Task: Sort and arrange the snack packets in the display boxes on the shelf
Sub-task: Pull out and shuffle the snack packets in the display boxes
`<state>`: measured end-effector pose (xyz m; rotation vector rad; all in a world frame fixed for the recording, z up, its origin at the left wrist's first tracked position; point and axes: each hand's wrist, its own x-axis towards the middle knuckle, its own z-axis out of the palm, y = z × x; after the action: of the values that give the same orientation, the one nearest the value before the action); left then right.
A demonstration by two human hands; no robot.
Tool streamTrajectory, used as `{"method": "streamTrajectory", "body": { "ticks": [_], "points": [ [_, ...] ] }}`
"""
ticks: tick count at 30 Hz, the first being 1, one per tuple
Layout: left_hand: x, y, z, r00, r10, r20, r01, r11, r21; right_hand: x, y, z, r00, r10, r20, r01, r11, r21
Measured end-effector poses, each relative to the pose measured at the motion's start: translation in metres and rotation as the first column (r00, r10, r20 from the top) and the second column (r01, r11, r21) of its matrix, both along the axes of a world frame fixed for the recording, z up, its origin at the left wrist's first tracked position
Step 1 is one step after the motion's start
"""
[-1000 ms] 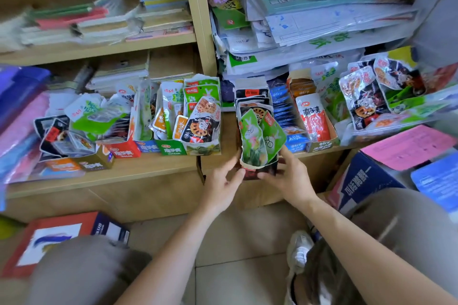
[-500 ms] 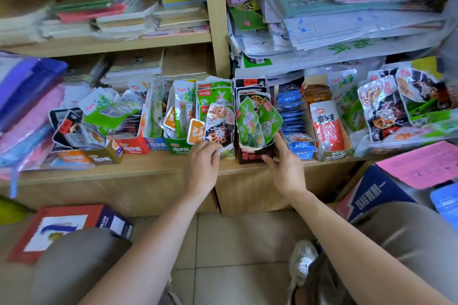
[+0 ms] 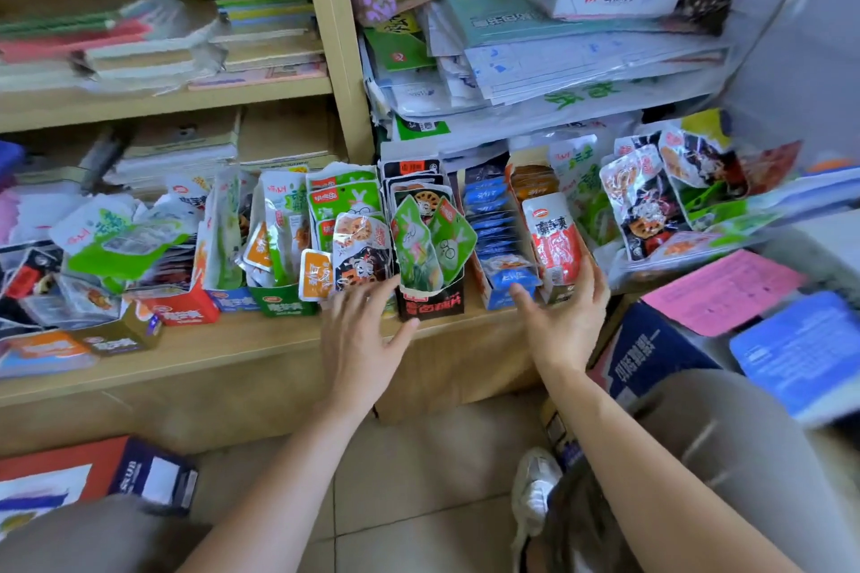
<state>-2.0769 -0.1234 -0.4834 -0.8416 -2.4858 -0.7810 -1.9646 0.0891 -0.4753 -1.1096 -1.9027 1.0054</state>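
A black display box [image 3: 430,306] stands on the wooden shelf [image 3: 223,347], with green snack packets [image 3: 419,247] sticking out of its top. My left hand [image 3: 363,333] hovers just left of it, fingers spread, thumb near the box's lower front. My right hand [image 3: 565,316] is open to the right, its fingers alongside the box holding a red-and-white packet [image 3: 554,240]. Between them stands a box of blue packets [image 3: 500,242]. Neither hand holds anything.
Left of the black box stand green [image 3: 279,306], blue and red [image 3: 186,309] display boxes stuffed with mixed packets. Loose packets pile at the far right [image 3: 651,200] and far left. Papers and books fill the upper shelves. Cartons [image 3: 651,354] sit on the floor.
The black box, held before the shelf edge by both hands, now stands on the shelf. Both hands have let go; the right one moved right to the red-and-white packet's box.
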Motion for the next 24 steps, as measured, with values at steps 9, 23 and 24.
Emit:
{"method": "streamTrajectory", "body": {
  "ticks": [9, 23, 24],
  "points": [
    [-0.001, 0.017, 0.003, 0.999, 0.036, 0.04, -0.044, 0.979, 0.2, 0.005, 0.005, -0.003, 0.989, 0.14, 0.047, -0.135, 0.986, -0.097],
    [0.022, -0.066, 0.013, 0.929, -0.159, 0.333, 0.052, 0.95, 0.307, -0.006, -0.082, 0.029, 0.819, 0.573, -0.03, -0.547, 0.797, 0.256],
    [0.022, -0.079, 0.012, 0.913, -0.146, 0.381, 0.03, 0.955, 0.294, -0.012, -0.092, 0.028, 0.774, 0.634, -0.005, -0.607, 0.744, 0.28]
  ]
}}
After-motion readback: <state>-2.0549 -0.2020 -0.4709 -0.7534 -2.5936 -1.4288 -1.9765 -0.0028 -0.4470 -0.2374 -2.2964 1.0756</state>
